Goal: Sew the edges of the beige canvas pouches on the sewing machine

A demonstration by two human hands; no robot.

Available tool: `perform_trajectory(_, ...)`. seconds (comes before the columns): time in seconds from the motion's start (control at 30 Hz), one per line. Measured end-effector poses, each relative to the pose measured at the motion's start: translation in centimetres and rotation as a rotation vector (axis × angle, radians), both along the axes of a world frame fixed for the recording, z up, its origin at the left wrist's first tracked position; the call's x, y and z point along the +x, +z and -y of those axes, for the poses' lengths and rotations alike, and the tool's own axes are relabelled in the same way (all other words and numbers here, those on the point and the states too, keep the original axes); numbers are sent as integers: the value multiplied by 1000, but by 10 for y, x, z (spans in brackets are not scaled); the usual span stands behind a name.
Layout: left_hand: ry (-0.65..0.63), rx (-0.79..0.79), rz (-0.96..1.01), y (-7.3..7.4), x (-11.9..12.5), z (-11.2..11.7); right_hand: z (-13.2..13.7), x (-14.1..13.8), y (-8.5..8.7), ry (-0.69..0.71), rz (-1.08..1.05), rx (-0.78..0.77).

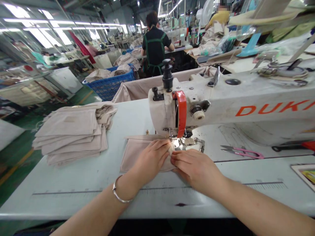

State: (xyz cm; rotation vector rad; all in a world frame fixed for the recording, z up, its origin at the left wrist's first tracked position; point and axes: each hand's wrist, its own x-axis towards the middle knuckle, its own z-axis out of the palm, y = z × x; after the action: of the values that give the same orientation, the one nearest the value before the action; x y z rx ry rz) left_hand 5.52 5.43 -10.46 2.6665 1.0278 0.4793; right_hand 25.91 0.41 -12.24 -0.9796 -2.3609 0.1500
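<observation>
Your left hand lies at the centre of the frame, its fingers stretched out side by side on a beige fabric piece, palm down, fingertips just beside the needle area. Your right hand is to the right of it, fingers bent and held close together at the right end of the same piece; you touch the cloth there, but I cannot tell whether your thumb pinches it from below. The two hands nearly meet, with only a narrow gap between them. The fabric lies flat on the pale worktable, its upper right part under the head of the sewing machine, where a small light shines beside the orange guard. You wear a silver bracelet on your left wrist.

At the left of the frame, you have a stack of beige pieces lying unevenly one over another, well apart from your hands. To the right of your right hand, pink-handled snips lie on the table, points toward the left. A printed ruler scale runs along the near side, partly covered by your forearms. In the upper left, a blue basket holds more cloth, next to a seated co-worker in dark clothing.
</observation>
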Motion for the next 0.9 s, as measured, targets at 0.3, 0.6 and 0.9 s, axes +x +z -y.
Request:
perform_trajectory(0.3, 3, -53, 25, -2, -4, 0, 4, -1, -3, 3, 35, -7)
perform_trajectory(0.6, 19, -30, -16, 0, 0, -2, 1, 1, 0, -19, 60, -16)
perform_trajectory(0.9, -20, -87, 17, 3, -6, 1, 4, 8, 17, 25, 45, -93)
